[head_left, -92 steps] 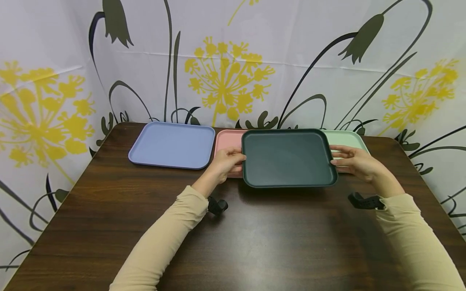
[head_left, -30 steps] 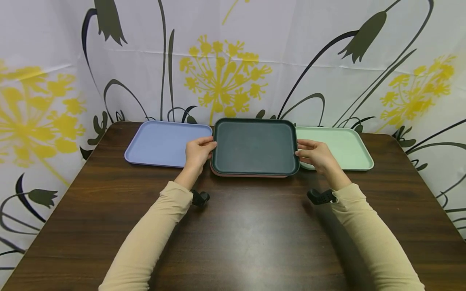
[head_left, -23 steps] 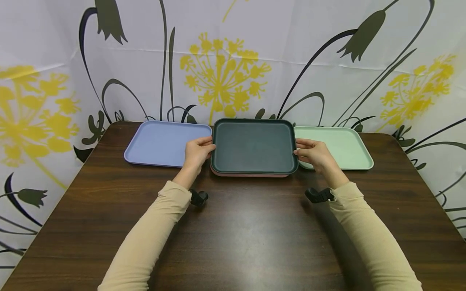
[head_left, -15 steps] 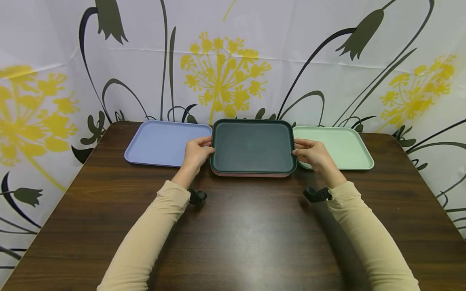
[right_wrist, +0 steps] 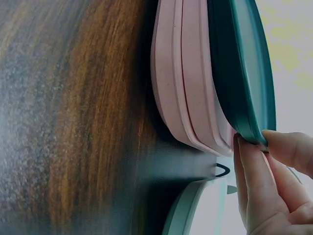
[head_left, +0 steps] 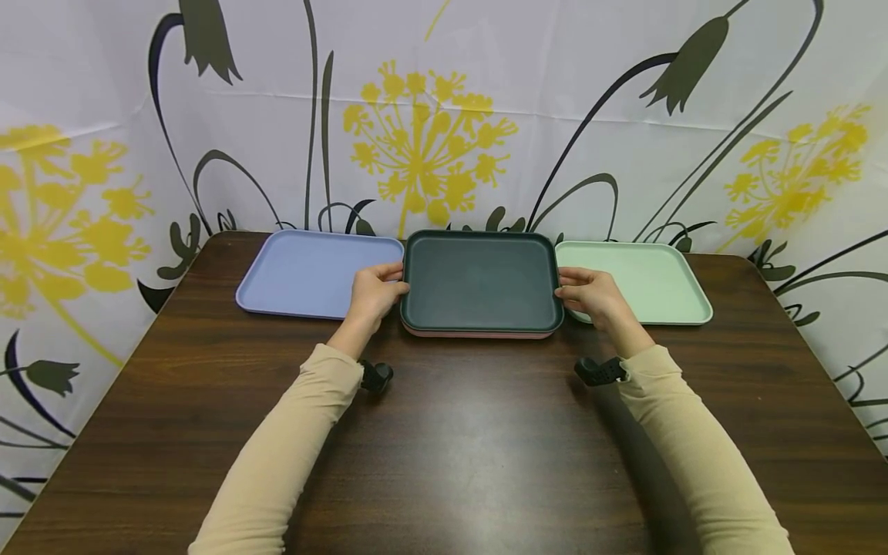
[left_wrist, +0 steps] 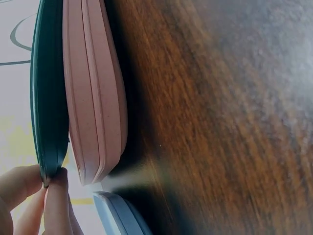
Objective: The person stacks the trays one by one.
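Observation:
A dark green rectangular tray (head_left: 483, 281) lies over the pink trays (head_left: 479, 334), of which only a thin front edge shows in the head view. Both wrist views show two pink trays (left_wrist: 93, 98) stacked below it. My left hand (head_left: 373, 297) pinches the green tray's left rim between thumb and fingers. On the opposite side, my right hand (head_left: 595, 297) pinches the right rim the same way, thumb on top and fingers beneath. In the right wrist view the green tray (right_wrist: 244, 73) sits close on the upper pink tray.
To the left, a blue tray (head_left: 312, 270) lies on the dark wooden table (head_left: 472, 447), its right end partly behind my left hand. A pale green tray (head_left: 659, 285) lies to the right. A flower-printed cloth (head_left: 597, 92) hangs along the table's back edge.
Both hands have carried the dark green tray leftward from between the pink and pale green trays to over the pink ones. In the last half second it has shifted only slightly.

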